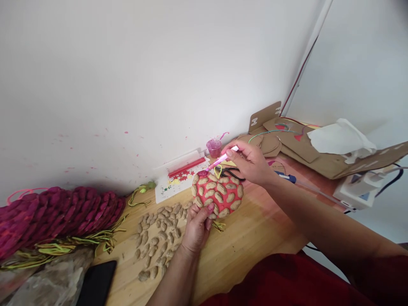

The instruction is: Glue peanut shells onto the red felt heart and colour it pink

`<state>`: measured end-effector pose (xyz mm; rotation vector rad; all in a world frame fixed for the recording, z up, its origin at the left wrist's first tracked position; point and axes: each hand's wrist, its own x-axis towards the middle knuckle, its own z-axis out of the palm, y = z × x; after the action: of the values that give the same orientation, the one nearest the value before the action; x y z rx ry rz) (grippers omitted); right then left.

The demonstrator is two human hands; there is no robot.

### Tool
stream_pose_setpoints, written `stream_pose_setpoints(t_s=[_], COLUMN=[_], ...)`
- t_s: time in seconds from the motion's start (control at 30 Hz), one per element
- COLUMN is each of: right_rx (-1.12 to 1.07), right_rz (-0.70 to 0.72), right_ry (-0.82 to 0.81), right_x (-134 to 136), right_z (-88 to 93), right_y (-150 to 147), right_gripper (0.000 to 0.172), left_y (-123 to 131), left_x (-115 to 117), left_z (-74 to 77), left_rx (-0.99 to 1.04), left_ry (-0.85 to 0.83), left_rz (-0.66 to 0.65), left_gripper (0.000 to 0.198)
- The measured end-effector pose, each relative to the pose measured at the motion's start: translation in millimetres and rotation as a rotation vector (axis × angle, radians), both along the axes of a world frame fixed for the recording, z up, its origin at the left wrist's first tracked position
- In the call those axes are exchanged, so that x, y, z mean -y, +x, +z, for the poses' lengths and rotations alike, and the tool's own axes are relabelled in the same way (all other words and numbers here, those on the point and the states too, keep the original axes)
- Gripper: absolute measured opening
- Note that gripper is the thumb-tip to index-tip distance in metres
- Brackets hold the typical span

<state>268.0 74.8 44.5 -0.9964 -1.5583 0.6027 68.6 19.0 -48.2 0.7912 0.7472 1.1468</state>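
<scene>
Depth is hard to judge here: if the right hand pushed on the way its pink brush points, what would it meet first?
Most likely the red peanut-covered disc, at its top edge; the right hand's brush tip looks at or nearly on it. The left hand holds the disc from below.

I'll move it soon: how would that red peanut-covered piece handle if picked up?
Probably light for its size: the left hand holds the red peanut-covered piece tilted up by its lower edge alone. It looks stiff, keeping its round shape unsupported. Likely fragile: the shells stand proud, and the brush in the right hand touches a glossy, perhaps wet patch.
</scene>
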Motion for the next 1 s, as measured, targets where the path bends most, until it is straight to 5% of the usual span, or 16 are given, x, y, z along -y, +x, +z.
stream_pose_setpoints(t_s=[0.7,1.0], right_rx=[-0.031,0.057], right_rz=[0.003,-0.120], right_ry=[0.002,-0.004], right_x=[5.0,0.1], right_z=[-4.1,-2.9], right_y=[-2.2,-0.1], right_gripper=[0.022,0.021], left_y=[1.5,3.6], left_x=[-0.3,-1.3], left_z=[-0.3,-2.6], left_rx=[-0.029,-0.045], left_ry=[-0.017,0.006], left_rz=[0.027,0.071], left_gripper=[0.043,0.044])
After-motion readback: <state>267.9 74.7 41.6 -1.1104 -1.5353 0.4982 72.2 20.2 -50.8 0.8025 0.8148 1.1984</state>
